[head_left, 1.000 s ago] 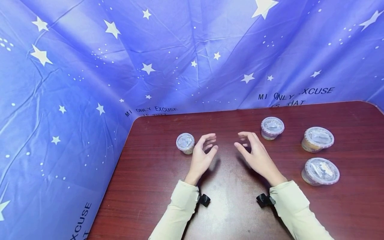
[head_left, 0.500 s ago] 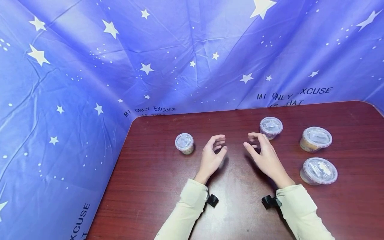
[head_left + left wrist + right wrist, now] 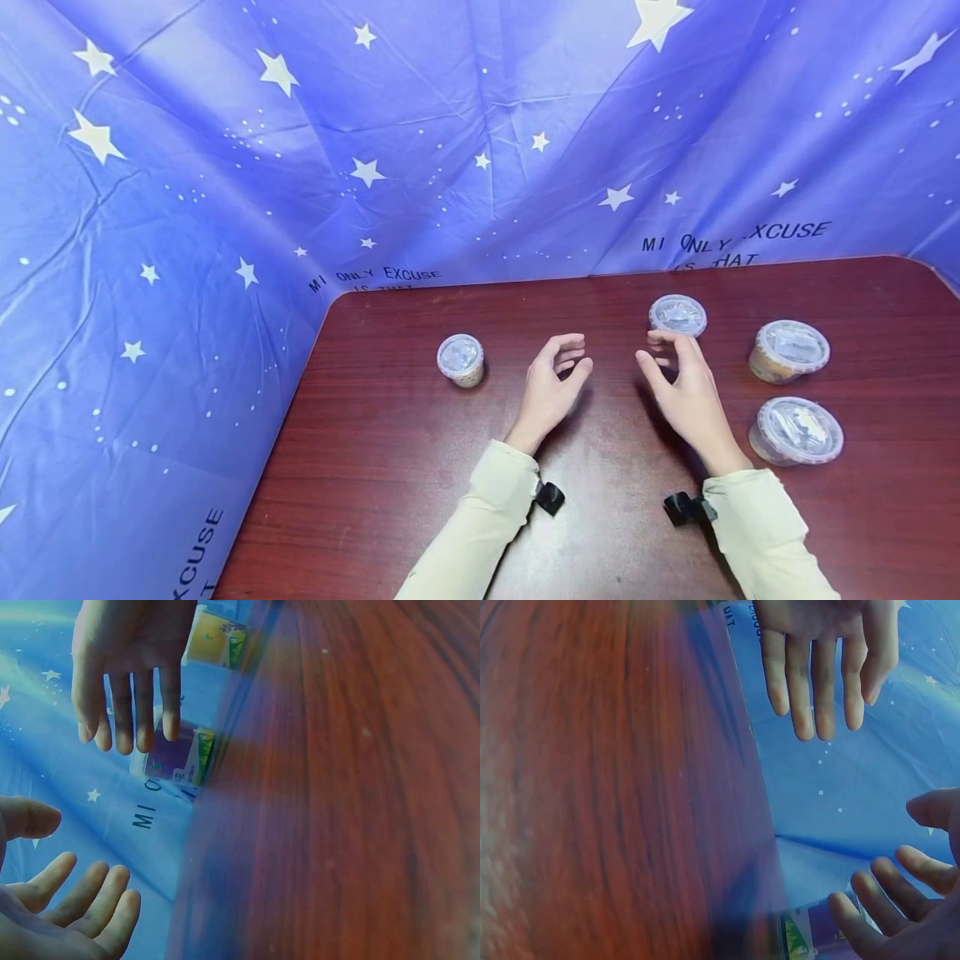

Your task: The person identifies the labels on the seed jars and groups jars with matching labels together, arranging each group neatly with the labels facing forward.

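My left hand [image 3: 553, 387] hovers over the middle of the table, fingers loosely bent, holding nothing. Facing it, palm inward, my right hand [image 3: 686, 396] also holds nothing. Just beyond the right fingertips stands a lidded plastic tub [image 3: 677, 315], its lower part partly hidden by that hand; the left wrist view shows purple contents in this tub [image 3: 174, 757]. Off to the left of my left hand is a smaller lidded tub [image 3: 461, 360]. On the right side stand two more lidded tubs, one farther back [image 3: 789, 350] with yellowish contents and one nearer [image 3: 797, 430].
All the tubs stand upright on a dark red wood-grain table [image 3: 360, 467]. A blue cloth backdrop [image 3: 420, 125] with white stars hangs along the table's back and left edges. Black camera mounts [image 3: 551, 498] sit at both wrists.
Both hands have shifted to the right, the left one away from the small tub, the right one to in front of the back tub. The tubs have stayed in place.
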Demonstrator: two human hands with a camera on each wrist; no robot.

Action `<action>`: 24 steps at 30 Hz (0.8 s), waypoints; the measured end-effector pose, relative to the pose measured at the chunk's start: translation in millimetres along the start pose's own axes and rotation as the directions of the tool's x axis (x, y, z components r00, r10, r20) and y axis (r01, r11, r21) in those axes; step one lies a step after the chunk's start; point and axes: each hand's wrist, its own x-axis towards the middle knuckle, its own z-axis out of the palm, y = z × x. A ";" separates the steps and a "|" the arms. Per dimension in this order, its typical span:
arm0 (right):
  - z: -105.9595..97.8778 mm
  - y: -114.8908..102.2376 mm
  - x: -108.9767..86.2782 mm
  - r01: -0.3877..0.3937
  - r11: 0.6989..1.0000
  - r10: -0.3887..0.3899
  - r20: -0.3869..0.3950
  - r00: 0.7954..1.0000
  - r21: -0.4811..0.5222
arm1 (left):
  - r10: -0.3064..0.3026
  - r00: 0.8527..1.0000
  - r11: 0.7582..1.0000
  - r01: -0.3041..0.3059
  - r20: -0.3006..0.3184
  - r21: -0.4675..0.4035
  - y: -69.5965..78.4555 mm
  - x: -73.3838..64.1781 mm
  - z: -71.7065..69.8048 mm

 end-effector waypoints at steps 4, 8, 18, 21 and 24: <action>-3.8 -0.5 0.0 -0.049 0.999 0.050 -0.074 0.996 0.008 | -0.009 1.000 1.000 0.009 0.008 -0.001 2.7 1.9 2.9; -7.7 -0.7 2.0 -0.085 0.996 0.086 -0.155 0.984 0.012 | -0.021 1.000 1.000 0.021 0.020 -0.003 4.4 3.9 5.8; -17.2 4.7 7.5 -0.141 0.990 0.132 -0.226 0.965 -0.025 | -0.009 0.999 1.000 0.009 0.041 0.009 4.8 14.0 17.3; -18.2 5.1 8.9 -0.150 0.988 0.135 -0.236 0.962 -0.047 | -0.008 0.999 1.000 0.007 0.054 0.022 8.4 17.5 21.1; -18.7 4.3 10.3 -0.161 0.985 0.140 -0.242 0.960 -0.067 | -0.016 0.998 0.999 0.014 0.066 0.039 11.8 20.4 24.9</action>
